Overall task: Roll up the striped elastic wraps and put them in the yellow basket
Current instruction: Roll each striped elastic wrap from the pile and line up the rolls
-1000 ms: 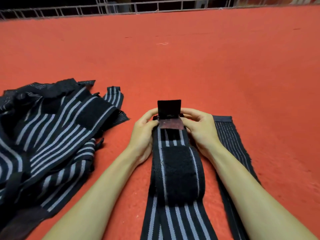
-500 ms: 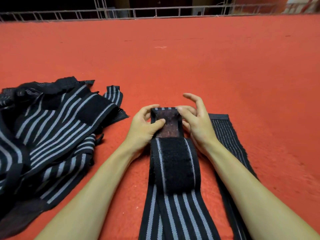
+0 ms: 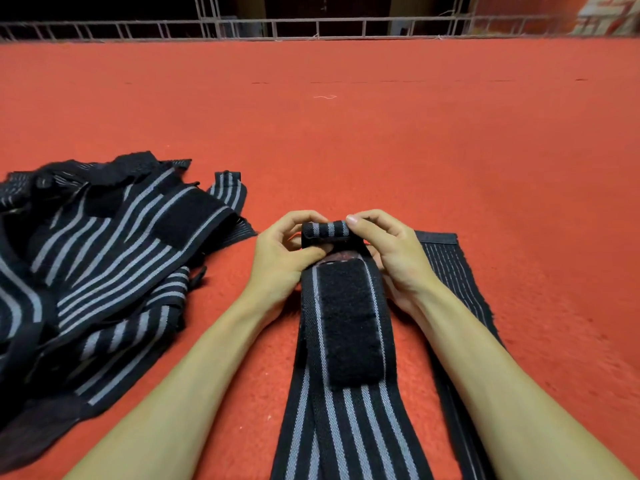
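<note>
1. At the left of the frame, a loose heap of black elastic wraps with grey stripes (image 3: 104, 271) lies crumpled on the red carpeted surface (image 3: 415, 150). A black fuzzy fastening patch shows on its top layer.
2. Just right of the heap and clear of it, your left hand (image 3: 280, 261) is closed on the left end of a small roll (image 3: 325, 232). The fingers curl over the far side and the thumb presses on the near side.
3. In the centre, a long black elastic wrap with grey stripes (image 3: 349, 420) runs from the bottom edge of the frame up to your hands. Its far end is turned over into that small roll, which sits between your two hands. Just below the roll, a rectangular black fuzzy patch (image 3: 346, 320) lies on the wrap's upper face. A thin reddish strip shows between the patch and the roll.
4. Your right hand (image 3: 394, 258) grips the right end of the roll, with the fingers bent over its top.
5. Right of centre, a second dark flat wrap with thin pale lines (image 3: 446, 268) lies straight on the carpet. It passes partly under your right forearm and runs toward the lower right.
6. Along the top edge of the frame stands a white metal railing (image 3: 311, 29).
</note>
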Tool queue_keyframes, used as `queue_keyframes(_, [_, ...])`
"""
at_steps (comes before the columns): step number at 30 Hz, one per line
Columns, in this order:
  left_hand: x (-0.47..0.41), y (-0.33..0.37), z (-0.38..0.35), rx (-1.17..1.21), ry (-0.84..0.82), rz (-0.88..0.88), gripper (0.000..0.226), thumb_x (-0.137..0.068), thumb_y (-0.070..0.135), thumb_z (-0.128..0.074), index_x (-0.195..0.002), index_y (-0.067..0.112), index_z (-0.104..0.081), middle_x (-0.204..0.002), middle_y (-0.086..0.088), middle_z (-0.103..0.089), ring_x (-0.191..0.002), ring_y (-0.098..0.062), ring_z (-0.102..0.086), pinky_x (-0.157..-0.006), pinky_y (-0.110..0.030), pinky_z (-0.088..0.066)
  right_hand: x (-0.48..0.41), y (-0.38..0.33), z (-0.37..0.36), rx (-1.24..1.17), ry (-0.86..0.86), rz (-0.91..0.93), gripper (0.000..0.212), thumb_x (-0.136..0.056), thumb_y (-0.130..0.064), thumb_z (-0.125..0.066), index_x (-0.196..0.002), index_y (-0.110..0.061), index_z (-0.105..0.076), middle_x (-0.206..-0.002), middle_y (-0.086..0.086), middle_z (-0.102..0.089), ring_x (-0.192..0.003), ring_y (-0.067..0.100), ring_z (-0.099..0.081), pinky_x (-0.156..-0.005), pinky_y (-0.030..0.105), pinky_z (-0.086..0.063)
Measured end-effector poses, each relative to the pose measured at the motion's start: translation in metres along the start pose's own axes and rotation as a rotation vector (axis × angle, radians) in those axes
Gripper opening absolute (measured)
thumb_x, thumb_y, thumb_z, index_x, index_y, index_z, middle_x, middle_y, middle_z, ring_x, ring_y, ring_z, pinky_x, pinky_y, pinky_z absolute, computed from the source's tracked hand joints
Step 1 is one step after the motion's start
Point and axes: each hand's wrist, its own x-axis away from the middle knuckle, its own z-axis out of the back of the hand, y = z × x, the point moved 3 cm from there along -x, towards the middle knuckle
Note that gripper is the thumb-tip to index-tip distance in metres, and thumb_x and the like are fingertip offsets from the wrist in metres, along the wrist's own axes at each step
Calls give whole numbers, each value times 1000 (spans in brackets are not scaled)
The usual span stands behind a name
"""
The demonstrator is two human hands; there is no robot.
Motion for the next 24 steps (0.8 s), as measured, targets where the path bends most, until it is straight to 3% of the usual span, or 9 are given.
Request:
queue_keyframes(2, [1,2,0,59,-15,56,40,-77,-19,-58,-91,17,-65,-76,12,-68,-70,-5,-59,-67,-19,-49,0,-1,1,-33,-13,15,3,-85,-7,-68,-88,-6,-65,-78,5,-65,-65,15,-62,-60,24,-53])
queue_keyframes(4, [2,2,-2,207,-101,123,33,-76,-6,-56,-100,15,-66,-84,4,-70,-75,-10,-63,-69,-22,-52,1,-1,2,-50,-12,52,8,-84,-3,-68,-91,-5,-66,-80,4,-66,-69,14,-64,-62,24,-54])
queue_keyframes(7, [4,1,-9,339,-196,225,38,-82,18,-60,-120,15,-58,-101,-6,-68,-83,-14,-65,-71,-23,-54,-1,1,6,9,3,106,17,-78,-8,-77,-93,-13,-71,-89,6,-68,-82,20,-64,-76,36,-53])
queue_keyframes(9, [4,-2,-13,239,-136,244,37,-93,29,-58,-128,18,-52,-109,-5,-65,-85,-6,-64,-74,-18,-51,-2,1,7,36,1,138,23,-72,-12,-79,-92,-18,-73,-93,6,-69,-89,22,-64,-84,43,-52])
queue_keyframes(11, [5,-2,-13,28,-85,209,34,-101,31,-45,-132,20,-45,-110,3,-62,-82,8,-61,-72,-8,-46,-2,2,6,37,-4,149,27,-69,-12,-79,-95,-18,-72,-96,6,-69,-92,23,-63,-89,47,-51])
queue_keyframes(14, [6,-7,-13,-98,-118,196,47,-99,41,-40,-140,19,-32,-119,6,-56,-99,4,-58,-84,-11,-47,-1,-1,7,35,-18,165,32,-69,-5,-79,-97,-15,-69,-100,6,-69,-96,24,-63,-91,50,-50])
queue_keyframes(19, [2,-12,-9,-1,-93,174,47,-96,33,-56,-133,11,-40,-121,-6,-63,-105,-9,-63,-88,-24,-51,-1,0,6,-1,-68,175,34,-67,4,-73,-95,-10,-60,-110,0,-68,-98,18,-64,-88,41,-54])
queue_keyframes(22, [1,-10,-8,3,-122,106,31,-97,26,-57,-124,22,-42,-112,-8,-66,-101,-13,-65,-86,-30,-53,-1,0,6,-14,-73,189,44,-67,6,-72,-105,-11,-57,-113,6,-64,-88,13,-65,-71,24,-56])
queue_keyframes(24, [1,-8,-7,17,-123,52,30,-92,27,-60,-118,29,-45,-110,-13,-66,-102,-22,-64,-90,-41,-53,0,1,7,-33,-53,158,53,-66,4,-73,-113,-12,-55,-109,7,-63,-86,12,-67,-66,19,-53])
